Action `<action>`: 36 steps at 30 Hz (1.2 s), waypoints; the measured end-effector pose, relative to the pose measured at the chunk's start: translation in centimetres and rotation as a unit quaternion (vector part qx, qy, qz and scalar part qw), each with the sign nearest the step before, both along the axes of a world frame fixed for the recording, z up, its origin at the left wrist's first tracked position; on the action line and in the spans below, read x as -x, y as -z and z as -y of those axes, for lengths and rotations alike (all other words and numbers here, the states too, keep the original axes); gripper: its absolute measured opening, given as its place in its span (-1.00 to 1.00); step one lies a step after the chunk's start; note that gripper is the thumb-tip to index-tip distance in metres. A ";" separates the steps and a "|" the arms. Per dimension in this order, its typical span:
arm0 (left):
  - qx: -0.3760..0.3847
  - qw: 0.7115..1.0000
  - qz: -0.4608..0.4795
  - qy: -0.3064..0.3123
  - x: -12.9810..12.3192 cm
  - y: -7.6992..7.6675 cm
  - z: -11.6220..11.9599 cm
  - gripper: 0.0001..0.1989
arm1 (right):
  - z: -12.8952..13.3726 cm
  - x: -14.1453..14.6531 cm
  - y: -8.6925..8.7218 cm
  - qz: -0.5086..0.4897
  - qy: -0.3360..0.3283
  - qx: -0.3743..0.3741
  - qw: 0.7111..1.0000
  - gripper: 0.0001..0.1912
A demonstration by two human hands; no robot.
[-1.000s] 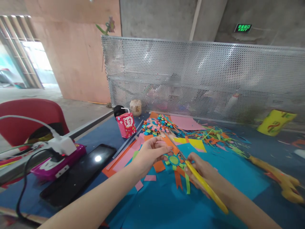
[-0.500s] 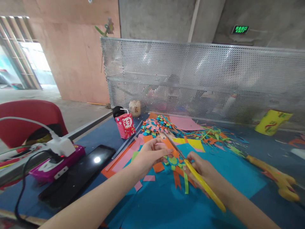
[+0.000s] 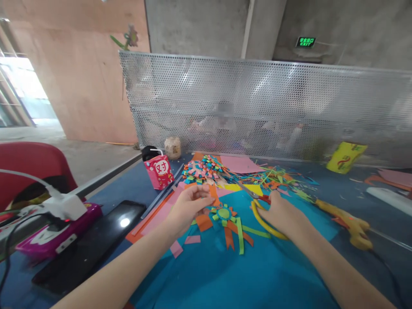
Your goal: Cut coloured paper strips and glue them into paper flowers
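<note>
One left hand (image 3: 189,208) half curled beside fringed paper flower (image 3: 223,213), any grip on it impossible to tell; right hand (image 3: 283,212) closed around yellow-handled scissors (image 3: 254,195), metal blades angled away. Flat open blue paper (image 3: 238,279) underneath and toward the body, pink carton (image 3: 159,172) and glossy phone (image 3: 96,242) to the left, yellow glue gun (image 3: 349,222) to the right, thin tangled cuttings (image 3: 280,176) beyond, perforated metal panel (image 3: 257,103) along the far edge of the desk (image 3: 127,185).

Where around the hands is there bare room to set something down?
The widest free patch is the near part of the blue sheet, bordered by the paper flower, left forearm and right forearm. A smaller patch of table lies between the phone and juice box. Beyond the paper flower it is crowded with paper scraps.
</note>
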State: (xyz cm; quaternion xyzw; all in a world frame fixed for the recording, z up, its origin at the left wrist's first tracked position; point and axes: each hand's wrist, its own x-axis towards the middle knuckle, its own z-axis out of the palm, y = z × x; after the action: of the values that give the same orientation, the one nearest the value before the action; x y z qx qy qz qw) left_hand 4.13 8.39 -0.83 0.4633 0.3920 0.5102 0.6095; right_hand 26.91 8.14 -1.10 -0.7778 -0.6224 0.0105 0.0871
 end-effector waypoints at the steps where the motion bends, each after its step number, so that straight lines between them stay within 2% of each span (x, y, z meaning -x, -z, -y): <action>1: -0.008 1.000 -0.002 -0.002 0.0 0.2 -0.2 -0.72 | 0.1 -0.1 0.1 -0.001 -0.002 0.011 1.000 -0.61; 4: -0.023 0.999 -0.022 -0.010 0.1 0.4 -0.5 -0.74 | 0.5 0.2 0.1 -0.025 -0.029 0.029 0.999 -0.63; 6: -0.027 0.999 -0.045 -0.015 0.1 0.3 -0.5 -0.74 | 0.7 0.3 0.0 -0.044 -0.057 0.009 0.997 -0.65; 9: -0.041 0.997 -0.064 -0.008 0.2 0.2 -0.5 -0.73 | 0.4 -0.2 -0.2 -0.021 -0.074 -0.086 0.993 -0.66; 11: -0.064 0.995 -0.075 -0.006 0.3 0.2 -0.6 -0.72 | -0.1 -1.3 -0.4 0.008 -0.057 -0.151 0.987 -0.66; 13: -0.096 0.990 -0.101 -0.008 0.3 0.2 -0.8 -0.71 | -0.5 -2.4 -0.7 0.001 -0.033 -0.181 0.983 -0.67; 15: -0.133 0.982 -0.138 -0.008 0.3 0.3 -0.8 -0.72 | -0.6 -2.9 -1.1 -0.033 -0.053 -0.205 0.977 -0.71; 17: -0.165 0.970 -0.178 0.005 0.1 0.4 -0.7 -0.71 | -0.2 -2.2 -1.5 -0.076 -0.146 -0.229 0.960 -0.73; 20: -0.208 0.950 -0.228 0.038 -0.3 0.7 -0.3 -0.71 | 0.9 0.4 -1.7 -0.136 -0.333 -0.220 0.907 -0.73; 23: -0.228 0.938 -0.253 0.062 -0.8 1.0 0.1 -0.77 | 1.8 3.0 -1.6 -0.135 -0.400 -0.171 0.890 -0.86; 26: -0.238 0.940 -0.239 0.056 -1.1 0.9 0.3 -0.82 | 2.1 3.7 -1.4 -0.170 -0.392 -0.140 0.893 -0.96; 28: -0.234 0.948 -0.213 0.045 -1.2 0.8 0.3 -0.77 | 1.9 3.6 -1.3 -0.251 -0.358 -0.118 0.892 -0.96; 31: -0.187 0.962 -0.188 0.058 -1.3 0.8 0.2 -0.71 | 1.6 3.3 -0.9 -0.361 -0.316 -0.090 0.873 -0.91; 33: -0.156 0.964 -0.203 0.066 -1.5 0.8 0.3 -0.78 | 1.5 3.5 -0.5 -0.391 -0.308 -0.082 0.863 -0.88; 36: -0.151 0.962 -0.221 0.045 -1.8 0.7 0.7 -0.82 | 1.7 4.1 -0.3 -0.394 -0.317 -0.073 0.860 -0.84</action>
State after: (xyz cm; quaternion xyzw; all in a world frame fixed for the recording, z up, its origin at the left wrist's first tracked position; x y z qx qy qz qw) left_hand 5.90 7.72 -1.55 0.6686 0.4140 0.4203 0.4528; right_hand 22.81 6.42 -0.78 -0.4610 -0.7481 0.2971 0.3736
